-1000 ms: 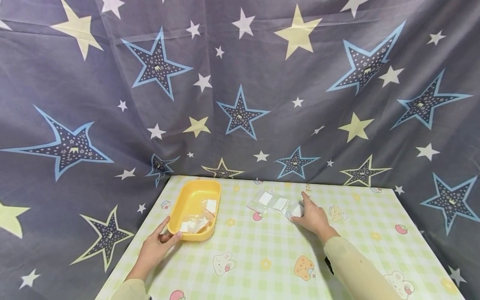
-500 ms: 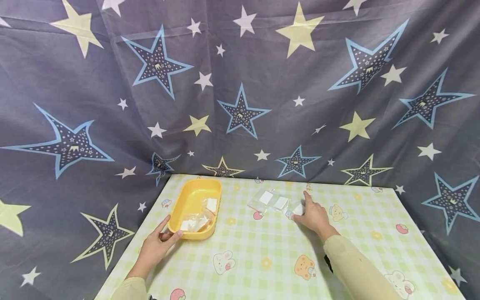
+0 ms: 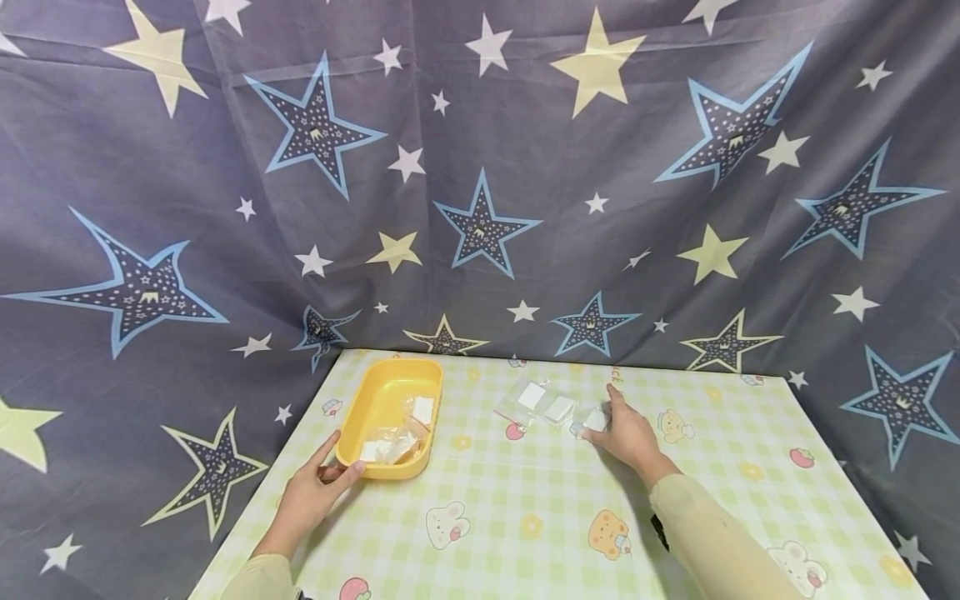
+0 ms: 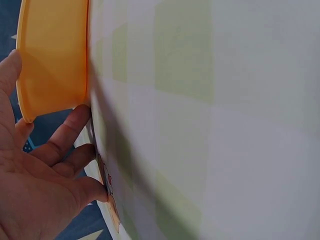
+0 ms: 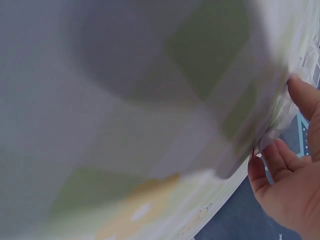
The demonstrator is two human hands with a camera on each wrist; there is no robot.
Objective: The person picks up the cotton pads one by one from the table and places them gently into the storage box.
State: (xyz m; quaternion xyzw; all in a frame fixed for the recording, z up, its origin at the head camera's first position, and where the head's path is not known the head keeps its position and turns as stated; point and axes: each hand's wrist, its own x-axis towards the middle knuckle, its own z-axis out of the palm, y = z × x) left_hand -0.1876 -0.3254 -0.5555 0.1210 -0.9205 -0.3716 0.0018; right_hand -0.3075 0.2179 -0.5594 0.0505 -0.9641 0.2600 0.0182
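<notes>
My left hand (image 3: 307, 493) holds the near left corner of a yellow plastic tray (image 3: 386, 392), its thumb at the front and fingers along the side. In the left wrist view, fingertips touch the rim and lower edge of the yellow tray (image 4: 52, 60). Inside lie several clear plastic bags (image 3: 397, 446) with white labels. My right hand (image 3: 628, 432) grips a clear bag (image 3: 596, 420) with a white label, flat on the table at the right end of a row. In the right wrist view, the fingers (image 5: 272, 155) meet the crinkled bag's edge; most of it is hidden.
Left of the right hand lie two more clear bags, one in the middle (image 3: 559, 408) and one at the left (image 3: 532, 395). A green and white checked cloth (image 3: 517, 533) with cartoon prints covers the table. Behind it hangs a dark star-patterned curtain (image 3: 525, 133).
</notes>
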